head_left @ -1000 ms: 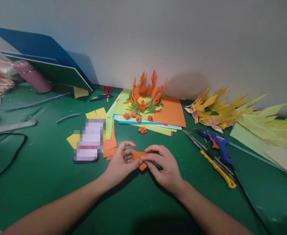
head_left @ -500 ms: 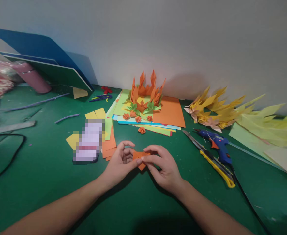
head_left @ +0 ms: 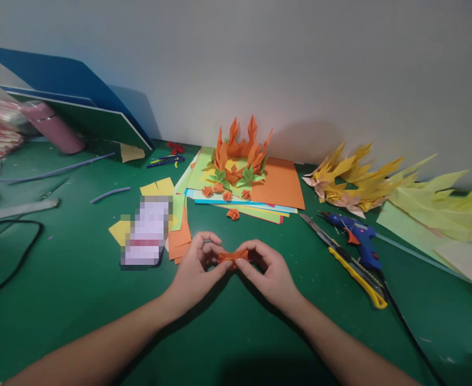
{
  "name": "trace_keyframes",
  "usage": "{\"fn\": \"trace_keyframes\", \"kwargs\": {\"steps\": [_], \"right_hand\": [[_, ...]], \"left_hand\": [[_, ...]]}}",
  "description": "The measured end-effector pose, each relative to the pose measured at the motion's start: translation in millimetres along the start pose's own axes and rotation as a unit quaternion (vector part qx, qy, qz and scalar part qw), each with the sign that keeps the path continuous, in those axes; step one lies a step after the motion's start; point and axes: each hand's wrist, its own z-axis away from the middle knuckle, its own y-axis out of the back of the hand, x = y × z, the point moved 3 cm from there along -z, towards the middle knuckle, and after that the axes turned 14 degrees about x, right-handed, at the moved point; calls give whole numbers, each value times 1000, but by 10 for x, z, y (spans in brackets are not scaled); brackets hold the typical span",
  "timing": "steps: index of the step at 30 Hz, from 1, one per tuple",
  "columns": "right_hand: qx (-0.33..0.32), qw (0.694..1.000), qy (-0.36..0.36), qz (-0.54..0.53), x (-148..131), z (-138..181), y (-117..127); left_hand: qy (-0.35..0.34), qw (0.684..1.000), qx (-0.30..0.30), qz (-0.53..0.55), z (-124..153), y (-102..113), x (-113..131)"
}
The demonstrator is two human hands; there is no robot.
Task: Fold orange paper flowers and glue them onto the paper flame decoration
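Both hands meet just above the green table [head_left: 79, 300], pinching one small folded orange paper piece [head_left: 233, 256] between them. My left hand [head_left: 198, 271] grips its left end with thumb and curled fingers. Its right end is held by my right hand [head_left: 268, 273], fingers bent round it. The piece now looks narrow and flattened, like a small bow. Behind the hands lies a stack of coloured paper sheets [head_left: 278, 185] carrying an orange paper flower arrangement [head_left: 240, 153] and several small orange paper roses [head_left: 233, 214].
A yellow utility knife [head_left: 352, 271] and a blue glue gun [head_left: 359, 238] lie to the right, with a black cord [head_left: 411, 335] trailing forward. Yellow paper flowers [head_left: 352, 182] sit at the back right. Loose orange and yellow sheets [head_left: 179, 236] lie left of my hands. Boards [head_left: 79, 112] lean on the wall.
The orange piece has been turned and squeezed from a flat angular shape into a narrow folded strip. Both hands have closed in on it, staying in the same spot.
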Motion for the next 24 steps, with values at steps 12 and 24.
{"fn": "trace_keyframes", "kwargs": {"steps": [12, 24], "right_hand": [[43, 996, 45, 65, -104, -3, 22], [8, 997, -72, -14, -43, 0, -8]], "left_hand": [[19, 999, -8, 26, -1, -15, -43], [-13, 1000, 5, 12, 2, -14, 31]]}}
